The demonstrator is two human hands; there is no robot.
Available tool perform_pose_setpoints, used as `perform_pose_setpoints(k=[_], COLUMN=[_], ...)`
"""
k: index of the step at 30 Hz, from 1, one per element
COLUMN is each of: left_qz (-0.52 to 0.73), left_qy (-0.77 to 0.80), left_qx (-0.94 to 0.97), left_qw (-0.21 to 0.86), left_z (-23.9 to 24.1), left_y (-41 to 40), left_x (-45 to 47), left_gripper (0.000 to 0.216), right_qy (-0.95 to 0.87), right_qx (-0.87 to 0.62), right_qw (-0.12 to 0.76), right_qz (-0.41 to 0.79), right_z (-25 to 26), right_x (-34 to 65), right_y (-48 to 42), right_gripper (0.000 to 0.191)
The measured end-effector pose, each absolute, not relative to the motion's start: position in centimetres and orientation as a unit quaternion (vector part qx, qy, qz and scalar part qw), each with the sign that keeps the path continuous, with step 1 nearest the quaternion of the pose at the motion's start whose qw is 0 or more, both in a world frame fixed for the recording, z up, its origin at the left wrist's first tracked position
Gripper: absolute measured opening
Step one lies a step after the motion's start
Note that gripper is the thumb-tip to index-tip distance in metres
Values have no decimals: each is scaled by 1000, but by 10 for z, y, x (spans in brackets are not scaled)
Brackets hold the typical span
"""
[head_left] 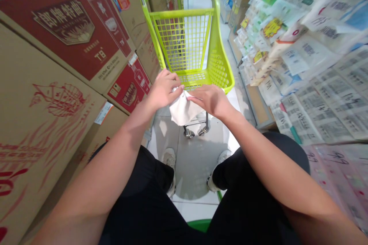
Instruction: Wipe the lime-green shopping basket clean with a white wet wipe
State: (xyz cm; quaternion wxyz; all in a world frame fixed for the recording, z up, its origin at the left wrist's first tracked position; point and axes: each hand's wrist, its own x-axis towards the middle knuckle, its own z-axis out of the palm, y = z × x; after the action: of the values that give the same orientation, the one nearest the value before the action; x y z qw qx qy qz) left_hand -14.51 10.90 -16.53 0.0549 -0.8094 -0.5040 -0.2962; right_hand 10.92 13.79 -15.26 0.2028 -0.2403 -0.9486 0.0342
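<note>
A white cloth (pixel 184 110) hangs in loose folds between my two hands, in front of the shopping cart's near end. My left hand (pixel 167 89) is closed on its upper left part, thumb along the top. From the other side my right hand (pixel 209 98) pinches the cloth's upper right edge, its fingers pointing left. Just beyond stands a lime-green shopping cart (pixel 224 63) with a grid back and a basket; its near lower rim is partly hidden by my hands and the cloth.
Stacked cardboard cartons (pixel 94 61) rise close on my left. Packaged goods with handwritten prices (pixel 304 53) line the right. Two cart wheels (pixel 189 134) rest on the tiled floor (pixel 192 160) between my shoes. Part of something green (pixel 199 225) shows under me.
</note>
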Motion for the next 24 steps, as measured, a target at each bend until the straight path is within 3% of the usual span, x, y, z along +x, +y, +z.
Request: perform_pose_setpoints(k=[10, 20, 24], left_qz=[-283, -269, -254], left_qy=[-501, -481, -495], left_qx=[-818, -834, -831], left_qw=[22, -9, -10], left_z=[-161, -154, -150], left_y=[110, 105, 104], left_x=[-150, -139, -147], left_gripper=[47, 55, 52], right_qy=[-928, -955, -953], right_qx=[-246, -218, -238], right_qw=[266, 201, 185], right_qz=[90, 17, 26], right_z=[-149, -159, -158], right_x=[180, 108, 97], right_y=[171, 153, 146], right_gripper=[62, 48, 54])
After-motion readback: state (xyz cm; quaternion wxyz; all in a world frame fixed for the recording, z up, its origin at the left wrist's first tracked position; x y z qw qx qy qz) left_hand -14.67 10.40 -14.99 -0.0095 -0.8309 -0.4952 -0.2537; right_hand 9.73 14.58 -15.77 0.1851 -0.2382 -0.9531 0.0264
